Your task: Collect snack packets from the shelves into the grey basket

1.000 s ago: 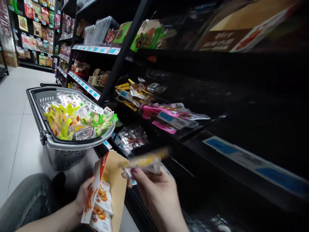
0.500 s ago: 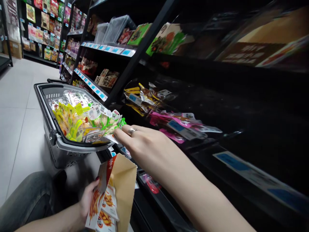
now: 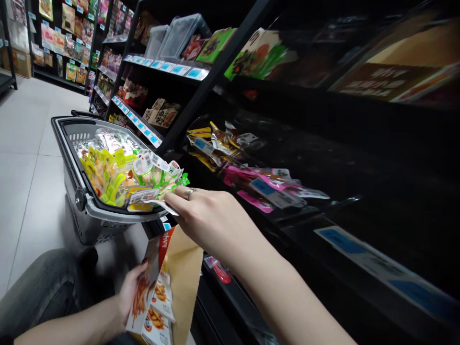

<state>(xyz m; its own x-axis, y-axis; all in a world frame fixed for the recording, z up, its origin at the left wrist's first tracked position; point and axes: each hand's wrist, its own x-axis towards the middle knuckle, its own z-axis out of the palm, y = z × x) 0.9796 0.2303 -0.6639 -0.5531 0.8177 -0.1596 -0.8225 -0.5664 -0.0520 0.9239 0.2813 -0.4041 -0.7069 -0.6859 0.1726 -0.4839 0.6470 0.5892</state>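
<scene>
My left hand [image 3: 133, 290] grips the side of an open cardboard box [image 3: 189, 258] at the lower middle. White snack packets [image 3: 158, 323] with pictures of brown food strips stand inside it. My right hand [image 3: 194, 211] reaches over the near right rim of a grey shopping basket [image 3: 68, 189], its fingers pinched on a flat snack packet [image 3: 162, 205], whose pale edge shows. Under that packet lie yellow-edged packets, yellow bags [image 3: 104, 170] and green-trimmed bags [image 3: 158, 178] that fill the basket. My right fingertips are partly hidden behind the hand.
Black shelving runs along the right, with yellow packs [image 3: 212, 143] and pink packs [image 3: 266, 184] on a low shelf. Clear plastic bins [image 3: 183, 38] stand higher up. My bent knee [image 3: 46, 292] is at the lower left, beside the tiled floor [image 3: 21, 191].
My right hand has carried a packet from above the box leftward to the basket's rim. In the last half second it has barely moved. My left hand keeps hold of the box.
</scene>
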